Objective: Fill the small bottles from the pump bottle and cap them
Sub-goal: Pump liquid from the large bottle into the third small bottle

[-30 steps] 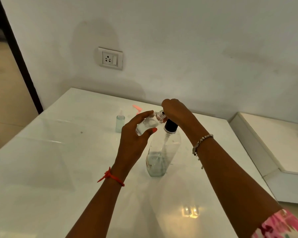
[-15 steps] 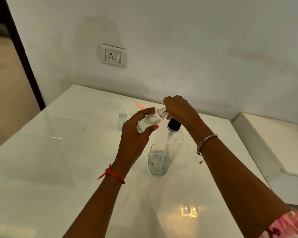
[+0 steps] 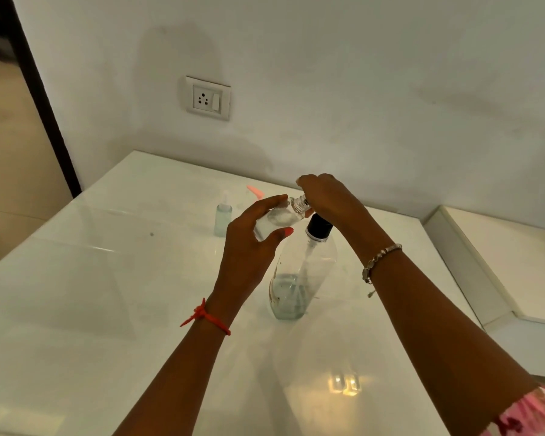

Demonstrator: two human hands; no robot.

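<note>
A large clear pump bottle (image 3: pixel 299 278) with a black collar stands mid-table, about a quarter full of clear liquid. My left hand (image 3: pixel 252 243) grips a small clear bottle (image 3: pixel 280 217), tilted with its open neck toward the pump head. My right hand (image 3: pixel 324 196) is curled over the pump head, which is hidden beneath it. A second small bottle (image 3: pixel 223 215) with pale liquid and a clear cap stands behind, to the left. An orange-pink piece (image 3: pixel 256 191) lies on the table beyond it.
The white glossy table (image 3: pixel 107 294) meets the wall, which carries a power socket (image 3: pixel 207 97). A lower white ledge (image 3: pixel 501 262) runs along the right side. A dark door frame (image 3: pixel 41 99) stands at the left.
Both hands and the bottles keep their hold. The view has shifted slightly, so the scene sits a little lower and to the right in the frame.
</note>
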